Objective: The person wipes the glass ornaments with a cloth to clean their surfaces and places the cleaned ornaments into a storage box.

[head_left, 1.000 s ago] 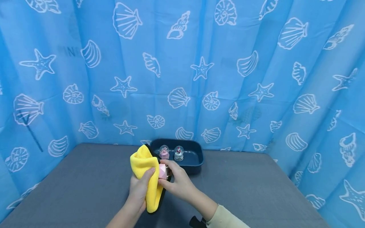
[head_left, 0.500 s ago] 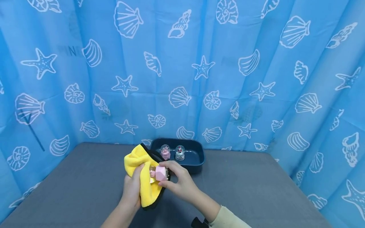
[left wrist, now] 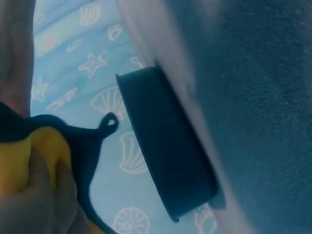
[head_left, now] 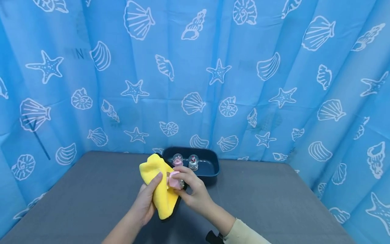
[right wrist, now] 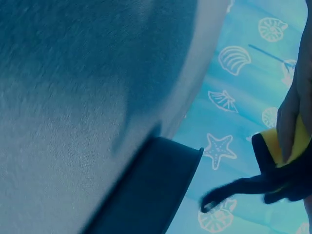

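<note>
My left hand (head_left: pixel 147 200) grips a folded yellow cloth (head_left: pixel 161 198) with black edging, thumb lying across its yellow face. A small snow globe with a faceted pink base (head_left: pixel 175 180) is pinched by the base between the thumb and fingers of my right hand (head_left: pixel 195 191). It lies sideways, its dome end toward the cloth and mostly hidden in the fold. In the left wrist view, curled fingers (left wrist: pixel 44 195) press into the cloth (left wrist: pixel 51 141). The right wrist view shows the cloth's dark edging and loop (right wrist: pixel 234 190), but the globe does not show there.
Behind the hands stands a dark blue tray (head_left: pixel 213 166). Inside it are a pink snow globe (head_left: pixel 177 160) and a white snow globe (head_left: pixel 193 163). A black object (head_left: pixel 213 237) shows by the right sleeve. A blue shell-print curtain (head_left: pixel 195 78) backs the grey table (head_left: pixel 259 203).
The snow globe first had only its base showing, then came partly out of the cloth with its dome visible. Now the cloth is folded back over the dome, and the base is turned and tilted.
</note>
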Motion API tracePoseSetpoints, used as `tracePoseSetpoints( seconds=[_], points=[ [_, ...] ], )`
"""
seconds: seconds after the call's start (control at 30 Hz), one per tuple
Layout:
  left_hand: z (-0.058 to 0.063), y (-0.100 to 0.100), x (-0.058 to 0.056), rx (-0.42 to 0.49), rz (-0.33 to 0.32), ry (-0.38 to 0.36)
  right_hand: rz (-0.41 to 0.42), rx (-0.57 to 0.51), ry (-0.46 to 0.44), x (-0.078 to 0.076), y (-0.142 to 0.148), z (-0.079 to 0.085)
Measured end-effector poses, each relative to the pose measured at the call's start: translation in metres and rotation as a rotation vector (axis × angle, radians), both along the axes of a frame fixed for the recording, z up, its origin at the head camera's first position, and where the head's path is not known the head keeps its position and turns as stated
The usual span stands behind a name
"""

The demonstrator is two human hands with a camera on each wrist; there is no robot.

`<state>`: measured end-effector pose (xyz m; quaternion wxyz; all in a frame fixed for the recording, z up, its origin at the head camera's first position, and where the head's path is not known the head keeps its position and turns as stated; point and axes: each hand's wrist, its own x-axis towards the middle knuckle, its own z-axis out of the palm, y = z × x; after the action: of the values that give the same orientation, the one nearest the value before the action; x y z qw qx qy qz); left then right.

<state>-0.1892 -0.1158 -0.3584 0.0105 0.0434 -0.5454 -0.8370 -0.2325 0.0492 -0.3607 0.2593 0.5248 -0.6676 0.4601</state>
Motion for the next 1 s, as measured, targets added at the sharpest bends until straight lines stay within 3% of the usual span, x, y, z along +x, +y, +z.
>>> tracePoseSetpoints(
  seconds=[0.13, 0.23, 0.33, 0.4, 0.57, 0.8, 1.0],
  points=[
    [-0.004, 0.002, 0.001, -0.014, 0.091, -0.010, 0.013, 0.082, -0.162, 0.005, 0.000, 0.000],
    [-0.006, 0.003, 0.001, -0.038, 0.133, 0.010, -0.089, 0.151, -0.359, 0.009, 0.000, 0.004],
    [-0.007, 0.003, 0.001, -0.071, 0.144, 0.035, -0.204, 0.236, -0.474, 0.010, 0.000, 0.009],
    [-0.006, 0.003, 0.002, -0.097, 0.143, 0.039, -0.230, 0.285, -0.515, 0.010, 0.001, 0.012],
    [-0.006, 0.003, 0.001, -0.147, 0.145, 0.020, -0.179, 0.319, -0.506, 0.009, 0.004, 0.012],
    [-0.005, 0.002, -0.003, -0.153, 0.228, -0.072, -0.126, 0.260, -0.416, 0.008, 0.002, 0.004],
    [-0.004, 0.001, -0.007, -0.135, 0.298, -0.083, -0.097, 0.222, -0.360, 0.011, 0.008, -0.001]
  ],
)
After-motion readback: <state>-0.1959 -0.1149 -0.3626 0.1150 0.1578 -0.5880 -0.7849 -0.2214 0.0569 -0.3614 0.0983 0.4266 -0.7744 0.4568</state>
